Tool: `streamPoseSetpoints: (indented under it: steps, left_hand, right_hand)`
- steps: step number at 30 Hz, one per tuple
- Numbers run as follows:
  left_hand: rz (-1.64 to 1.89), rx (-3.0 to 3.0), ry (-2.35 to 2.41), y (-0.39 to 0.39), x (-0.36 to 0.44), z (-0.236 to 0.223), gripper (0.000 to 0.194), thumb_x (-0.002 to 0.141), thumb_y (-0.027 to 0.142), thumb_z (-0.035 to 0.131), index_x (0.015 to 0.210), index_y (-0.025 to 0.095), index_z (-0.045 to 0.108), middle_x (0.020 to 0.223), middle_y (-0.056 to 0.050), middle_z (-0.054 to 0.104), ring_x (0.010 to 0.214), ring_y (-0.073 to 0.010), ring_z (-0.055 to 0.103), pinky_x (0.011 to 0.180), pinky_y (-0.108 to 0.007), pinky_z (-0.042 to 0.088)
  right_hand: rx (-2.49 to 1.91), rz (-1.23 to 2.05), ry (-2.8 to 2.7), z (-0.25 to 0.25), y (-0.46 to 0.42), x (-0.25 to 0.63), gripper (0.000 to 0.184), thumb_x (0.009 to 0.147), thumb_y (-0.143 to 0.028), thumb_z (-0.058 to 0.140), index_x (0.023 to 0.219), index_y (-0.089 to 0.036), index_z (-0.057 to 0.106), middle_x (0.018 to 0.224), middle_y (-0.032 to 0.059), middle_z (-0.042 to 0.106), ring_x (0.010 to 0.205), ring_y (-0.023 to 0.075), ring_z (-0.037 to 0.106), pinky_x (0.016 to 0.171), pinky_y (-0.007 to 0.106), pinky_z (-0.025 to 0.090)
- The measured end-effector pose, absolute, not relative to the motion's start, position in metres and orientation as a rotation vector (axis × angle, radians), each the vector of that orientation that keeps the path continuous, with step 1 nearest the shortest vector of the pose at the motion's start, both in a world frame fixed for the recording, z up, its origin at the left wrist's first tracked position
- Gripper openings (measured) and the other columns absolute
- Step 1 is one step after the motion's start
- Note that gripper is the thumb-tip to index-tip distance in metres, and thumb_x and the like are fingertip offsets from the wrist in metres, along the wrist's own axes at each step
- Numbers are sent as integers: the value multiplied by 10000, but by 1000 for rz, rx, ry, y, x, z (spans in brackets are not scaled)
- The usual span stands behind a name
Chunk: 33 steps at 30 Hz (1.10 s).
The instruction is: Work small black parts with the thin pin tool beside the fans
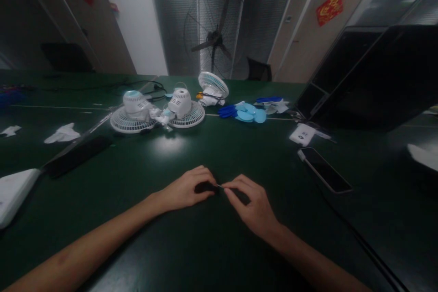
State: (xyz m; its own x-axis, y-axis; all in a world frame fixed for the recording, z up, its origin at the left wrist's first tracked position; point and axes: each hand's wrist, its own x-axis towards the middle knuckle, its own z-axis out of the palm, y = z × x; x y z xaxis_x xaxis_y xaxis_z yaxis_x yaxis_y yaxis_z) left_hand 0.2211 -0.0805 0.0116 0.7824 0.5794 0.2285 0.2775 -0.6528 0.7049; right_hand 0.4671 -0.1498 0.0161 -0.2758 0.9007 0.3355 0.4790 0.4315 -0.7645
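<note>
The thing being handled is a small thin piece (219,186), pale and slender, which lies between the fingertips of the two hands, just above the green table (171,251). It is too small for me to say what exactly it is. The right hand (253,205) holds one end in a narrow pinch, with thumb and forefinger almost together. The left hand (188,188) is curved, its forefinger reaching to the other end and its thumb a little apart below; whether it truly grips the piece or only touches it, I cannot tell.

In my judgement, the step in hand is a fine one: to hold, turn or straighten this piece between two hands. The next move calls, I think, for a steady right pinch and a light, exact left fingertip, because so small a thing could easily slip and be lost on the dark surface.

Farther out, to the right, rest a phone (326,171) and a white device (303,134); to the left, a long black object (80,157). Beyond the hands, two white fans (133,121) (186,116) lie with their grilles downward, and a third fan (212,86) stands tilted behind them. Beside it are light blue blades (251,113) and dark blue ones (226,111). At the back stands a large black fan (215,39).
</note>
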Motion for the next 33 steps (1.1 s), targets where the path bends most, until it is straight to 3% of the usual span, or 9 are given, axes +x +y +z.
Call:
streamPoseSetpoints:
  steps: [10,17,20,24,28,33]
  left_hand:
    - [490,2290,753,-48,164,6,252,1059,285,541,1257,266,695,1260,-83,660,1185,-229,619,1039,-389,503]
    - [676,2258,1591,16,50,2,502,963,588,572,1221,185,724,1224,-127,700,1057,-289,673,940,-383,533]
    - [691,2244,1674,18,15,-1,641,924,676,581,1301,167,684,1300,-113,690,1129,-290,663,995,-363,515]
    - [665,2269,1757,-1,-14,-4,647,942,660,565,1382,189,625,1413,-89,634,1226,-284,626,1059,-374,493]
    - [607,2328,1919,-13,-29,-3,588,956,608,540,1337,174,652,1372,-118,644,1243,-321,606,1036,-427,511]
    - [549,2379,1872,-4,-16,-1,579,987,592,513,1342,158,657,1356,-111,638,1243,-313,589,1054,-414,488]
  right_hand:
    - [-1232,793,-1866,19,-150,475,162,1031,-239,602,1083,-229,756,1006,40,689,883,189,675,746,314,562]
    - [-1230,853,-1856,17,-152,475,175,1040,-251,582,1087,-220,748,1028,56,687,875,192,673,706,303,573]
    - [-1223,842,-1865,17,-151,475,173,1038,-243,584,1082,-220,749,1025,53,690,877,191,675,726,311,575]
    - [-1214,825,-1871,16,-150,475,169,1035,-230,590,1083,-221,752,1015,47,691,874,188,675,738,315,567]
    - [-1232,802,-1883,15,-150,474,156,1033,-239,603,1071,-227,754,995,41,691,864,187,672,724,309,556]
    - [-1224,823,-1883,17,-150,474,164,1038,-247,595,1074,-218,753,1010,49,692,877,193,673,735,313,565]
